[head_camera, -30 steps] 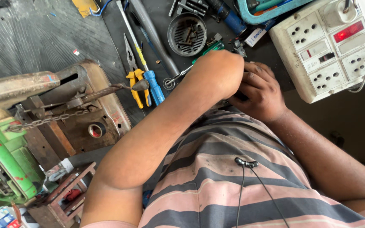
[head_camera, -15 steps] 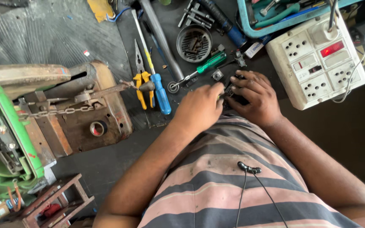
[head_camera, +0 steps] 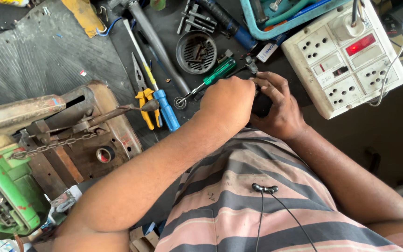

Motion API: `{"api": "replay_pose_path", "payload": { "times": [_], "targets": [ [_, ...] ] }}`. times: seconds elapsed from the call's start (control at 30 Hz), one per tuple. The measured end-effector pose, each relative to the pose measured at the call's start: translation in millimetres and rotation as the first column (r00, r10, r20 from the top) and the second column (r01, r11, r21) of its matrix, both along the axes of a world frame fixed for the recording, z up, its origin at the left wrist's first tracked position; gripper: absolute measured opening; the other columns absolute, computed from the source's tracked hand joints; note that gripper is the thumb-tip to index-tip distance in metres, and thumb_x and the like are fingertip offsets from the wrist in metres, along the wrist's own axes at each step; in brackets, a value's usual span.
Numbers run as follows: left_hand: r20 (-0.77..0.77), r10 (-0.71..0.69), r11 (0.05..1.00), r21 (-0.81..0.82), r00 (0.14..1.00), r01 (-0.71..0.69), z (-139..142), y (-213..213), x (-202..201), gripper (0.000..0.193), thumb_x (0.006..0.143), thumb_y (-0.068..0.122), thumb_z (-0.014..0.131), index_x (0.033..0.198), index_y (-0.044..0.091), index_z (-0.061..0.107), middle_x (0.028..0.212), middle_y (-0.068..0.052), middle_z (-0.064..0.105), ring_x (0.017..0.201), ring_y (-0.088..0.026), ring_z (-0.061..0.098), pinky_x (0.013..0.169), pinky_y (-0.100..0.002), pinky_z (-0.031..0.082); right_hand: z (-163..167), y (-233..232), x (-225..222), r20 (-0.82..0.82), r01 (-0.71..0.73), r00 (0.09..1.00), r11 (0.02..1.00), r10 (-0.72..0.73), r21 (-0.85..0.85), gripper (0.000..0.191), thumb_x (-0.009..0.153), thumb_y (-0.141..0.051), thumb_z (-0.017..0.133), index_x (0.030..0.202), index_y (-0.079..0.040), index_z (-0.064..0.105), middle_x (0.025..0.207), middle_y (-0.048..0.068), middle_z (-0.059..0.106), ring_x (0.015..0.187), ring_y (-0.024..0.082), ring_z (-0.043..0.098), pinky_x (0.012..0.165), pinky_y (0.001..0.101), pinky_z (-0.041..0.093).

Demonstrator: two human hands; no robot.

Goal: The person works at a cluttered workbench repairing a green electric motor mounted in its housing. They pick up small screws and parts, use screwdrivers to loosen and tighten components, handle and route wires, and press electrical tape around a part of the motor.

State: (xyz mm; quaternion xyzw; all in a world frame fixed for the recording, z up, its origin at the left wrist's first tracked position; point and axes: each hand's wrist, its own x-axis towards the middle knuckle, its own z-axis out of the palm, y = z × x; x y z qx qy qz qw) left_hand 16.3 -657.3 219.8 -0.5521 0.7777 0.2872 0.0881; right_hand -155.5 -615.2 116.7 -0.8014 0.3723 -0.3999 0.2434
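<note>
Mostly hidden: small black part (head_camera: 261, 103) between hands.

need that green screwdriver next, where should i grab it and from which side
Take the green screwdriver by its ribbed green handle, coming from above on the far side, away from the left hand. The handle lies flat and exposed, while the thin shaft runs down-left toward the blue-handled tool.

A green-handled screwdriver (head_camera: 215, 73), a blue-handled screwdriver (head_camera: 166, 109) and yellow-handled pliers (head_camera: 143, 95) are lying by a white socket board (head_camera: 346, 56), and the shirt (head_camera: 239, 205) is showing pink and grey stripes.
</note>
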Motion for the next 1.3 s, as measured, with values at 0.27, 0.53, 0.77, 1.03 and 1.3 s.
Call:
{"api": "replay_pose_path", "payload": {
  "times": [0.27,0.53,0.77,1.03,1.3],
  "targets": [
    [0.084,-0.006,0.998,0.061,0.996,0.000,-10.3,-29.8,-23.1,0.014,0.082,0.014,0.070,0.093,0.007,0.076,0.090,-0.018,0.075,0.086,-0.035,0.075,0.071,-0.045,0.061,-3.4,0.8,-4.0,-0.015,0.039,0.999,0.997,-0.038,0.062,0.094,0.074,-0.015,0.097,0.142,-0.005,0.033,0.140,0.028,0.049,0.126,0.044,0.059,0.098,0.0488,0.057],
    [-0.003,0.072,0.994,-0.080,0.997,-0.073,-2.8,0.2,-2.7,0.015,0.079,0.013,0.069,0.092,0.008,0.075,0.088,-0.018,0.075,0.083,-0.037,0.074,0.071,-0.048,0.060,12.0,7.3,-2.9,-0.053,0.036,0.998,0.999,-0.036,0.008,0.085,0.074,-0.013,0.095,0.138,-0.002,0.039,0.138,0.024,0.054,0.123,0.042,0.063,0.100,0.0477,0.057],
    [0.032,0.064,0.983,-0.173,0.997,-0.057,-6.5,14.4,-3.4,0.014,0.088,0.017,0.067,0.093,0.010,0.077,0.095,-0.015,0.076,0.090,-0.035,0.075,0.078,-0.047,0.060,16.6,16.0,3.2,-0.040,0.047,0.998,0.999,-0.046,0.026,0.082,0.075,-0.010,0.094,0.139,-0.002,0.043,0.127,0.025,0.062,0.119,0.043,0.065,0.099,0.0477,0.056],
    [0.272,-0.058,0.991,0.129,0.961,0.024,-14.1,-35.0,-41.5,0.033,0.077,0.020,0.078,0.109,0.018,0.078,0.114,-0.007,0.074,0.107,-0.028,0.071,0.086,-0.040,0.058,4.5,18.7,2.2,0.034,0.068,0.997,0.992,-0.073,0.109,0.101,0.078,-0.015,0.097,0.149,-0.002,0.027,0.149,0.027,0.044,0.131,0.044,0.061,0.105,0.0466,0.057],
    [0.362,-0.179,0.966,0.241,0.915,0.093,-23.0,-62.8,-62.8,0.029,0.077,0.022,0.080,0.106,0.020,0.078,0.112,-0.006,0.074,0.105,-0.027,0.071,0.084,-0.040,0.058,-2.7,17.2,-5.5,0.005,0.107,0.994,0.956,-0.113,0.273,0.105,0.073,-0.016,0.100,0.147,-0.002,0.027,0.149,0.027,0.038,0.131,0.042,0.059,0.101,0.0462,0.057]
  ]
}}
